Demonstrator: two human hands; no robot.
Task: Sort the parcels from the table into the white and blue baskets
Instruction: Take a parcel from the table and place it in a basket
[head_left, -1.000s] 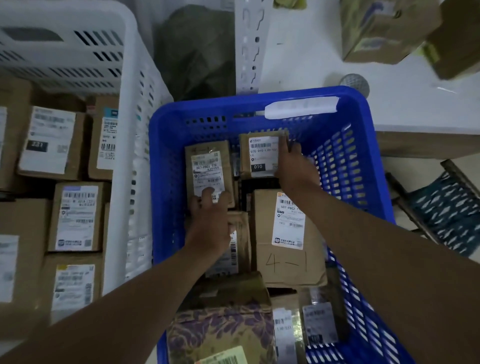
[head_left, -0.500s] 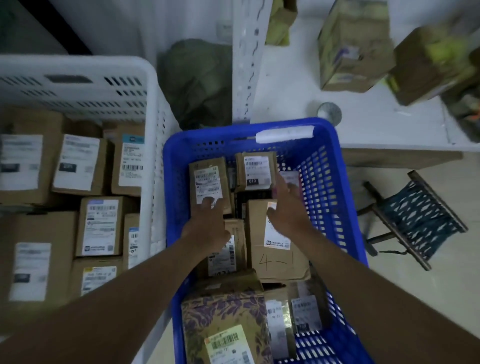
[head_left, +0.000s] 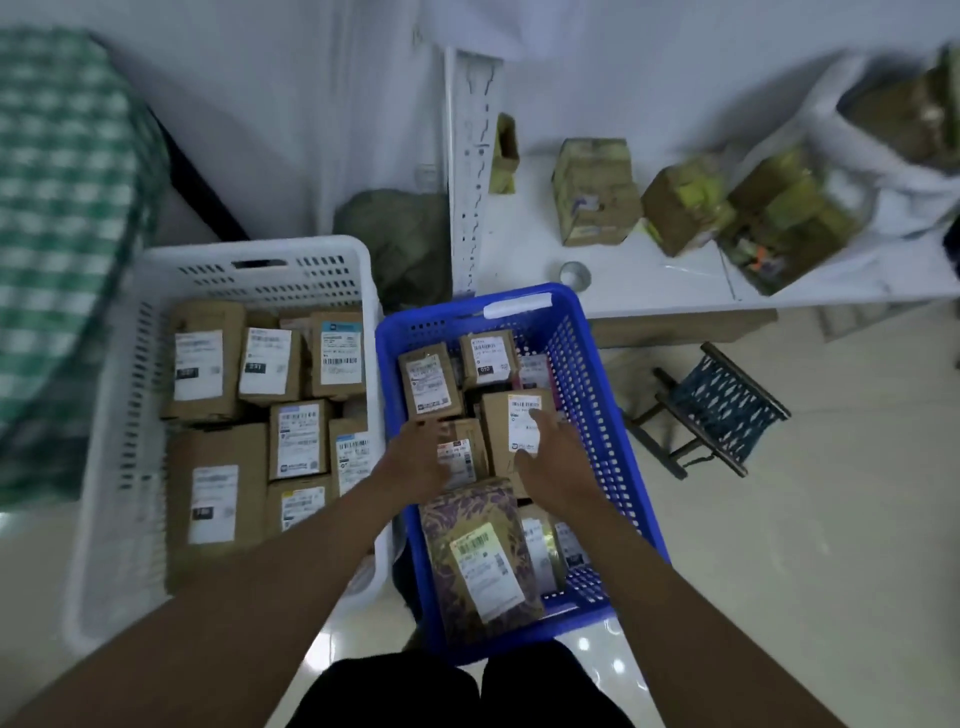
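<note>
Both my arms reach down over the blue basket (head_left: 597, 395), left hand (head_left: 415, 460) and right hand (head_left: 553, 457) above its parcels (head_left: 431, 382). White basket (head_left: 260, 262) just beside it on the tiled floor (head_left: 779, 571); more boxes (head_left: 595, 192) wait on the table (head_left: 649, 280). Fingers loosely spread on both, gripping nothing; contact unclear.

Perforated plastic baskets (head_left: 597, 364), matt cardboard parcels (head_left: 218, 364)

I'm looking at a small parcel-sorting room: labelled cardboard parcels fill a white basket (head_left: 249, 260) and blue basket (head_left: 597, 415) beside a white desk (head_left: 649, 286).
</note>
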